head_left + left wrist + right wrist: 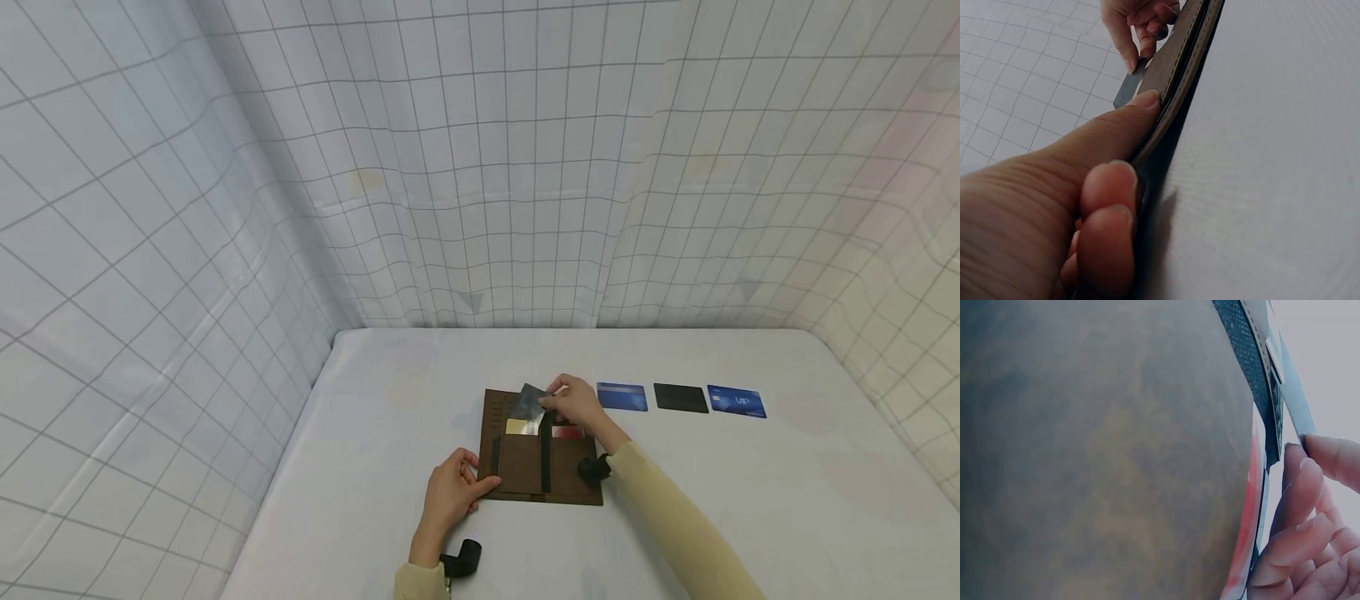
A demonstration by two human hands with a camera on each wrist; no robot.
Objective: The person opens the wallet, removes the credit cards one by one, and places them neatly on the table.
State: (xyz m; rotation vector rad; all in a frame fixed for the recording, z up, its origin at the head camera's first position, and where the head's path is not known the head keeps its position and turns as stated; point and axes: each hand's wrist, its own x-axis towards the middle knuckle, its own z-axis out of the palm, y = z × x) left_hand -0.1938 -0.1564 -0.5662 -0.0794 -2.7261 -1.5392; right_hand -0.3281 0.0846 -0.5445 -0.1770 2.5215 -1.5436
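An open brown wallet lies on the white table. With the thumb on top and curled fingers at the edge, my left hand grips its lower left side. My right hand pinches a dark grey card between thumb and fingers, tilted at the top of the wallet's left pocket. The left wrist view shows this card at the wallet's edge. A gold card peeks from the left pocket, and a red card from the right one. A dark strap runs between the pockets.
To the right of the wallet, a blue card, a black card and a blue VIP card lie in a row on the table. White gridded cloth hangs around the table's back and sides.
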